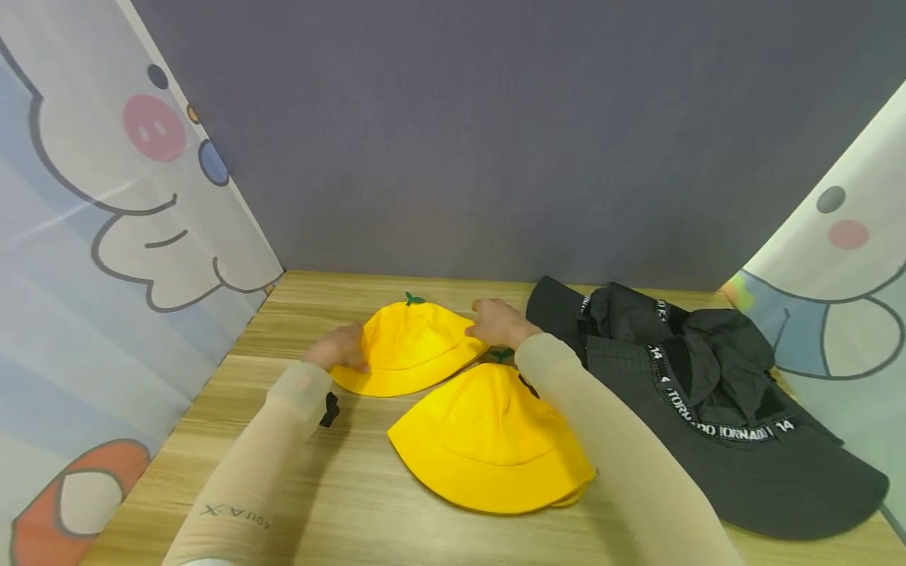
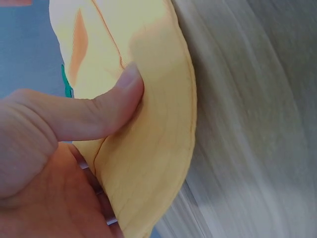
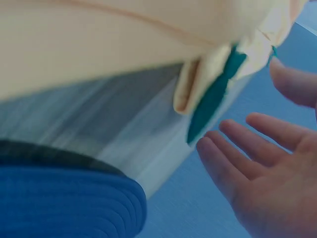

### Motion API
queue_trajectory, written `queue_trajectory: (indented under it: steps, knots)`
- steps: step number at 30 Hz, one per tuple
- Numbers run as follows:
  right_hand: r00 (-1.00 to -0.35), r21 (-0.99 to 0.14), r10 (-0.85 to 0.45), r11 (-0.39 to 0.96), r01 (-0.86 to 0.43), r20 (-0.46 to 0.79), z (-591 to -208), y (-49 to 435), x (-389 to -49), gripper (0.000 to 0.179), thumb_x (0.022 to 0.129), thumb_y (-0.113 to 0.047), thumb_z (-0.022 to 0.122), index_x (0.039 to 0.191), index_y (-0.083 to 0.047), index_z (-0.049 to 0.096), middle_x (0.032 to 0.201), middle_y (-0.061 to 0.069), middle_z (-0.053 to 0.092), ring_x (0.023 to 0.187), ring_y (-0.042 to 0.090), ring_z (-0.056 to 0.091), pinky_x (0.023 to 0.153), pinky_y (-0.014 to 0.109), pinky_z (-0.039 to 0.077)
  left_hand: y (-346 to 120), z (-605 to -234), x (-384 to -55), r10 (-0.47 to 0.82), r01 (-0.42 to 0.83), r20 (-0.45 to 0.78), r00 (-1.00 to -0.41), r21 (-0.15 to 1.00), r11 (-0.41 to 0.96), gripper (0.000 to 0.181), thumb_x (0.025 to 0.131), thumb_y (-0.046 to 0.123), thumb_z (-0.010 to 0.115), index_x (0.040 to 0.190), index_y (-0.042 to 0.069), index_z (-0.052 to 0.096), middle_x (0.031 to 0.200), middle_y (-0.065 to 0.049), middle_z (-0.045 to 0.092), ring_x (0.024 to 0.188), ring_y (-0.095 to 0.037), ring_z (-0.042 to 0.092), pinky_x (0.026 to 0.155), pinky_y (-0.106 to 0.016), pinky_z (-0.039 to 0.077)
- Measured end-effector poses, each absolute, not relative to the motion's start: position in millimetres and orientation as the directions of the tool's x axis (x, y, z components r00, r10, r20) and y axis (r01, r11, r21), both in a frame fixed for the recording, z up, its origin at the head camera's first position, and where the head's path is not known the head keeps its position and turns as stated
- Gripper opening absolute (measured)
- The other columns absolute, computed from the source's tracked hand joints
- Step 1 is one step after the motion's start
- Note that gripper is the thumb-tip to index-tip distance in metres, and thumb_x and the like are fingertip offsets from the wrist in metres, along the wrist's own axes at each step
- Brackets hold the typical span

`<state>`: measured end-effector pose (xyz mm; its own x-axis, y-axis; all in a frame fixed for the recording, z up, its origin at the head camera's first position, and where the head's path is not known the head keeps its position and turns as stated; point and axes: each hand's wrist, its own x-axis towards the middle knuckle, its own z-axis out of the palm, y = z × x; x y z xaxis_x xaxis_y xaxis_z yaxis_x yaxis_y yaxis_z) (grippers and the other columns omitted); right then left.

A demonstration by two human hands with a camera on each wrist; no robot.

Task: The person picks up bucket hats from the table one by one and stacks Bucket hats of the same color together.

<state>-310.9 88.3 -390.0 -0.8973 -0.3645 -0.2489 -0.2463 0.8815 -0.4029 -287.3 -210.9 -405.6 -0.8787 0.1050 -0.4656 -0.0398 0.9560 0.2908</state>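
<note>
ok, i see left hand [image 1: 341,348] pinching brim [image 1: 385,383] of rear yellow hat [image 1: 414,339] near far edge of tabletop [image 1: 354,503]; right hand [image 1: 501,323] by that hat, fingers [image 3: 257,146] extended.

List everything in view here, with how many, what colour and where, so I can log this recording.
back yellow bucket hat: one, yellow, on the table's far half
front yellow bucket hat: one, yellow, nearer; another yellow edge shows beneath its brim
sprout ornaments: two, green, one atop each yellow hat
dark bucket hats: apparently two, black or charcoal, overlapping at right, with white-lettered bands
table: one, wood-grain tan, underneath
panel: one, dark grey, behind
cartoon sheets: two, mainly white and pale blue, left and right
small item: one, black, by the left wrist; unclear
sleeves: two, cream, both arms
left hand: one, bare, pinching the back hat's brim
right hand: one, bare, at that hat's right side
</note>
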Motion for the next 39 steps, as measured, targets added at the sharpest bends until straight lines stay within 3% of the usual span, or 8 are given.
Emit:
queue_trajectory:
  steps: [5,12,17,22,29,31,35,39]
  knots:
    - [-0.878,-0.345,-0.37,0.902,-0.26,-0.305,-400,84,-312,0.052,0.098,-0.032,0.07,0.138,-0.002,0.056,0.135,0.014,0.059,0.115,0.029,0.057,0.1,0.043,0.047,-210,-406,-286,0.114,-0.037,-0.463,-0.879,0.306,0.951,0.083,0.09,0.014,0.078,0.148,-0.015,0.027,0.149,-0.037,0.038,0.137,-0.05,0.04,0.111,-0.057,0.037]
    - [-0.913,-0.393,-0.339,0.89,-0.233,-0.227,-400,75,-310,0.056,0.094,-0.031,0.075,0.14,-0.004,0.057,0.138,0.014,0.054,0.127,0.031,0.048,0.108,0.046,0.042,-206,-404,-282,0.11,-0.032,-0.432,-0.895,0.308,0.951,0.085,0.089,0.011,0.078,0.151,-0.012,0.025,0.151,-0.036,0.037,0.138,-0.049,0.039,0.113,-0.056,0.035]
    - [-0.922,-0.445,-0.346,0.863,-0.24,-0.174,-397,72,-307,0.042,0.094,-0.019,0.075,0.129,-0.005,0.057,0.119,0.011,0.06,0.104,0.026,0.058,0.092,0.039,0.051,-203,-403,-277,0.1,-0.019,-0.404,-0.909,0.281,0.959,0.079,0.089,0.011,0.078,0.149,-0.009,0.031,0.148,-0.033,0.043,0.133,-0.047,0.046,0.108,-0.056,0.04]
    - [-0.933,-0.488,-0.321,0.848,-0.207,-0.162,-394,76,-304,0.034,0.094,-0.017,0.075,0.12,-0.007,0.055,0.105,0.009,0.061,0.089,0.025,0.057,0.079,0.034,0.05,-202,-403,-273,0.115,0.014,-0.372,-0.921,0.262,0.965,0.075,0.09,0.011,0.075,0.149,-0.008,0.032,0.146,-0.031,0.047,0.13,-0.046,0.049,0.103,-0.056,0.043]
    - [-0.933,-0.498,-0.324,0.842,-0.208,-0.159,-387,84,-301,0.044,0.1,-0.02,0.067,0.138,-0.005,0.051,0.124,0.012,0.062,0.097,0.024,0.061,0.087,0.037,0.052,-205,-393,-273,0.153,0.049,-0.309,-0.939,0.319,0.946,0.067,0.094,0.004,0.057,0.151,-0.011,0.026,0.142,-0.034,0.048,0.115,-0.043,0.056,0.093,-0.053,0.047]
    - [-0.933,-0.503,-0.325,0.838,-0.209,-0.154,-384,87,-301,0.046,0.102,-0.02,0.065,0.142,-0.004,0.049,0.127,0.013,0.062,0.1,0.024,0.062,0.089,0.038,0.052,-206,-386,-274,0.173,0.06,-0.297,-0.939,0.354,0.933,0.067,0.096,0.005,0.053,0.153,-0.012,0.021,0.145,-0.035,0.044,0.117,-0.043,0.055,0.097,-0.053,0.046]
    - [-0.929,-0.531,-0.345,0.817,-0.225,-0.137,-377,93,-300,0.044,0.103,-0.019,0.063,0.141,-0.004,0.051,0.121,0.012,0.063,0.096,0.023,0.063,0.086,0.037,0.053,-209,-372,-274,0.213,0.088,-0.273,-0.938,0.405,0.91,0.063,0.095,0.003,0.049,0.149,-0.015,0.022,0.142,-0.037,0.045,0.112,-0.041,0.053,0.095,-0.052,0.044]
    - [-0.932,-0.557,-0.343,0.8,-0.222,-0.122,-370,102,-298,0.038,0.102,-0.019,0.064,0.136,-0.003,0.055,0.112,0.009,0.064,0.09,0.023,0.062,0.083,0.036,0.052,-207,-360,-271,0.244,0.137,-0.219,-0.945,0.414,0.9,0.055,0.091,0.002,0.052,0.141,-0.014,0.035,0.128,-0.032,0.054,0.103,-0.037,0.052,0.09,-0.051,0.044]
